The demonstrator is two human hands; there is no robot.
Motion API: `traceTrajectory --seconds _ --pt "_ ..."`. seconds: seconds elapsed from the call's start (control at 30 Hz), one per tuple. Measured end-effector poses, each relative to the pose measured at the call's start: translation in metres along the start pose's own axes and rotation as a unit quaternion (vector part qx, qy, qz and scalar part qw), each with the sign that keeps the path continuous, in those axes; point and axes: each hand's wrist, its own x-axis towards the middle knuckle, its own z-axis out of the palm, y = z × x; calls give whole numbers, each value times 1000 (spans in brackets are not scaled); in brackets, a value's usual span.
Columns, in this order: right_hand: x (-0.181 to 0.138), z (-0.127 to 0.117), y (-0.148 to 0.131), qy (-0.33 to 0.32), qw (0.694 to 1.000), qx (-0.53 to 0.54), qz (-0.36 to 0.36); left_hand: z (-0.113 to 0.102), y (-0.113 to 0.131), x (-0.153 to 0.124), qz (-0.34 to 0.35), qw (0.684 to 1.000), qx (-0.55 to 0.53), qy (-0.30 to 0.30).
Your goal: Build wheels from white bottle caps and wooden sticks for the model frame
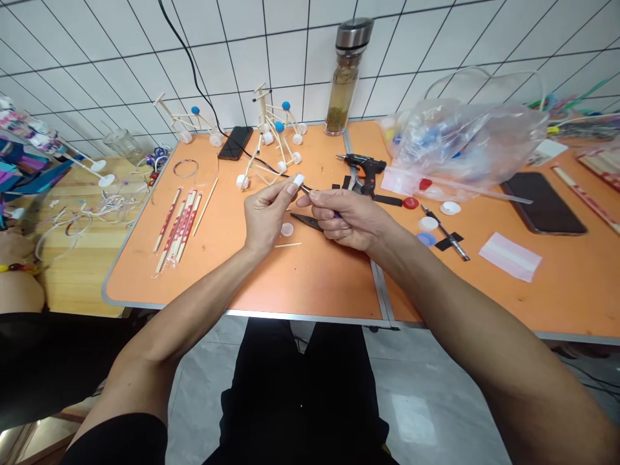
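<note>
Between thumb and fingertips, my left hand [268,212] pinches a small white bottle cap [299,179]. My right hand [347,216] is closed round a thin pointed tool [306,188], whose dark metal tip meets the cap; a bit of blue shows in the fist, but the tool's kind is hidden. Partly covered by that hand, long-nose pliers [306,221] lie on the orange table [300,284]. Under my hands are a translucent round cap [287,229] and a short stick piece [288,245]. Stick models with white cap wheels [243,181] stand beyond.
Wrapped chopsticks [181,226] lie at left, near a phone [236,143]. A glue gun [367,169], loose caps [450,208], a craft knife [448,236] and another phone [542,203] are at right. A tea bottle [341,90] and plastic bag [465,139] stand behind. Another person's arm [19,284] is at far left.
</note>
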Motion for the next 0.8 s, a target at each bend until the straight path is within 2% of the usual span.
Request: traceTrajectory --seconds 0.07,0.1,0.13,0.17,0.2,0.27,0.3,0.33,0.37,0.4,0.47,0.53,0.57,0.63,0.67,0.73,0.77,0.8 --pt "1 1 1 7 1000 -30 -4 -1 -1 1 4 1000 8 -3" --pt "0 3 3 38 994 -97 -41 -2 -2 1 -1 1000 11 -1" --pt "-1 6 4 81 975 -188 -89 -2 -3 1 -9 1000 13 0" --pt "-3 10 6 125 939 -291 -134 -2 -5 2 -16 1000 14 3" --pt "-6 13 8 163 890 -393 -163 -2 -6 2 -21 1000 14 5" --pt "-10 19 10 206 796 -544 -169 -1 -8 1 -26 1000 10 11" --pt "-12 21 11 214 770 -579 -161 -1 -8 1 -28 999 7 15" --pt "-13 22 10 215 766 -585 -159 0 -8 1 -28 999 3 19" --pt "-13 21 9 208 782 -563 -167 0 -7 0 -27 999 0 19" --pt "-13 19 8 198 815 -515 -177 0 -7 0 -23 1000 -2 17" --pt "-10 13 6 159 905 -357 -170 -1 -5 0 -9 1000 -2 7" --pt "-5 5 4 87 978 -156 -103 -2 -5 1 6 1000 3 -2" --pt "-2 1 3 43 995 -63 -58 -3 -6 2 13 1000 6 -5" --pt "2 -3 3 -34 998 54 11 -5 -7 4 27 1000 11 -8" --pt "4 -4 4 -47 997 62 22 -6 -8 5 34 999 14 -10" --pt "4 -1 7 -1 999 -36 -18 -7 -11 6 41 999 19 -13" --pt "2 2 8 49 988 -131 -63 -7 -13 7 40 999 22 -14" --pt "1 5 10 101 959 -242 -109 -7 -15 7 37 999 23 -15"
